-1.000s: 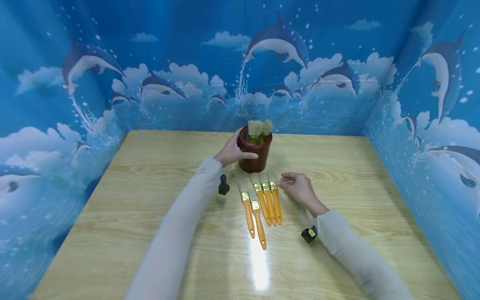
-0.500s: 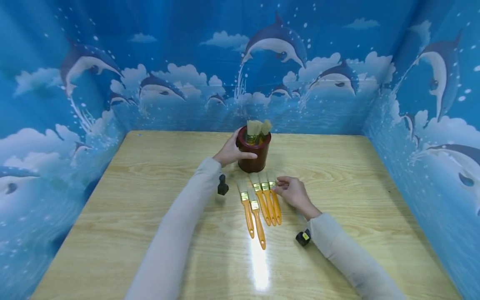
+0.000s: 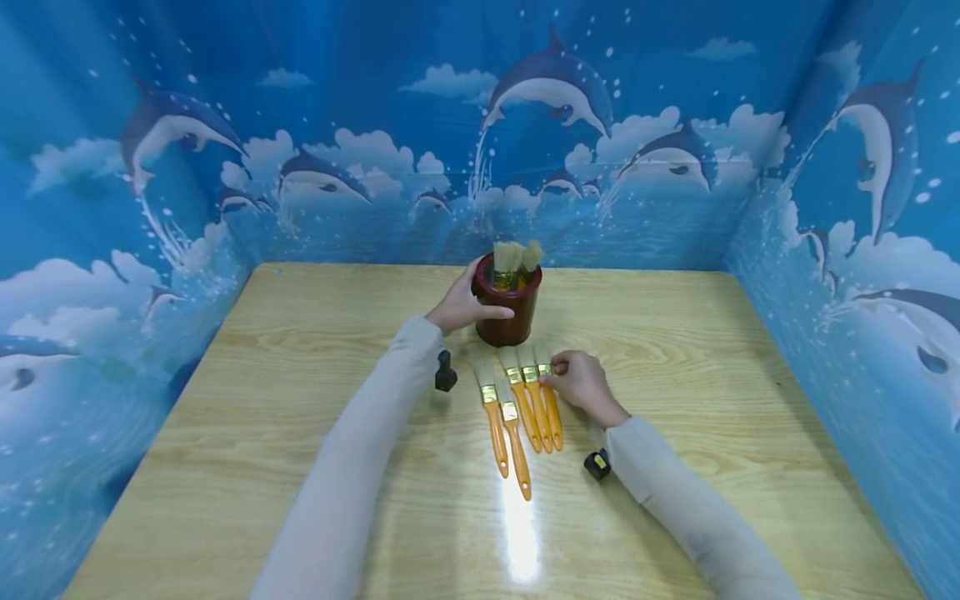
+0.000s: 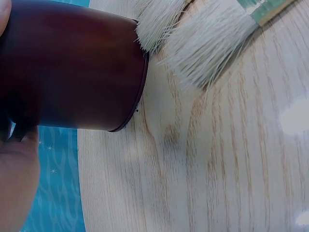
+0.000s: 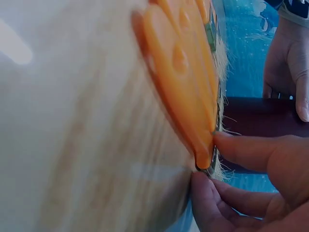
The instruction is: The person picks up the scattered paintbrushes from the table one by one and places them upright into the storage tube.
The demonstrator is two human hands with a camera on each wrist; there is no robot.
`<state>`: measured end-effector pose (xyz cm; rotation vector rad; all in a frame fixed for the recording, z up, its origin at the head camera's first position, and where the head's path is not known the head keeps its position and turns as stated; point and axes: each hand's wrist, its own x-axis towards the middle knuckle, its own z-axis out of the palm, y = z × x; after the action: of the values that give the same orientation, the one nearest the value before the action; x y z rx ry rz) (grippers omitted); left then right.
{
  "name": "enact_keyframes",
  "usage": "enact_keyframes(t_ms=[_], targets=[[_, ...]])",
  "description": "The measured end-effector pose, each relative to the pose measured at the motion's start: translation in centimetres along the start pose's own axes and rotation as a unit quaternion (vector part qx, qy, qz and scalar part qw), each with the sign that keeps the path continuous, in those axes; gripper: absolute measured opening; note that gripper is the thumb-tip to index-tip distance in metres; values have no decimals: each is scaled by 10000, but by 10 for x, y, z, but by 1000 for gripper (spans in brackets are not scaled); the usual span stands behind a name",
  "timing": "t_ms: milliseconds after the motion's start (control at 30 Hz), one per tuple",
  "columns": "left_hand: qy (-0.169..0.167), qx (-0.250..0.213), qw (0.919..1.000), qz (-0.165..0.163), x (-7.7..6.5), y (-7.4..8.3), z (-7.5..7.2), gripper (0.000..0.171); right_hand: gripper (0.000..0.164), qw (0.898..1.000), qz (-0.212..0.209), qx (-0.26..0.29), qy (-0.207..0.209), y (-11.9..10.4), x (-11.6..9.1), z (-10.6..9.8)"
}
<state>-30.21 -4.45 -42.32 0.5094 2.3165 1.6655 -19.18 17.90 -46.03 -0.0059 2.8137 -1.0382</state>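
The right hand (image 3: 587,385) pinches the rightmost brush (image 3: 554,417) between thumb and fingers at its metal collar, coming in from the right side of the row. The left hand (image 3: 467,302) grips the dark red pot (image 3: 505,330) around its left side, thumb across the front. So the right hand is the one at the brush, the left the one at the pot.

The pinched brush lies flat on the table (image 3: 300,375), its long axis running away from the person: handle end nearest, bristles toward the pot and leaning slightly left. The pot stands upright beyond those bristles and a little to their left, near them. Two similar brushes (image 3: 536,412) lie just left of it, nearly parallel; two more (image 3: 517,454) lie farther left. Other brushes (image 3: 507,258) stand in the pot, bristles up.
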Motion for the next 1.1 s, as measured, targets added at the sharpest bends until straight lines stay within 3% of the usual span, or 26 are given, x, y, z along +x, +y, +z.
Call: enact_keyframes(t_ms=[133,667,900,1100], targets=[[81,32,10000,33,7,-10,1,106,40,9998,139,-7,-128,-1,3,-2],[77,-68,9999,28,7,-12,1,105,25,9989,384,89,-267,6,5,-7],[77,-95,9999,103,8,-14,1,106,27,9975,652,127,-248,9,7,-23],[92,-63,9999,83,9,-13,1,105,30,9977,594,296,-155,0,7,-43]])
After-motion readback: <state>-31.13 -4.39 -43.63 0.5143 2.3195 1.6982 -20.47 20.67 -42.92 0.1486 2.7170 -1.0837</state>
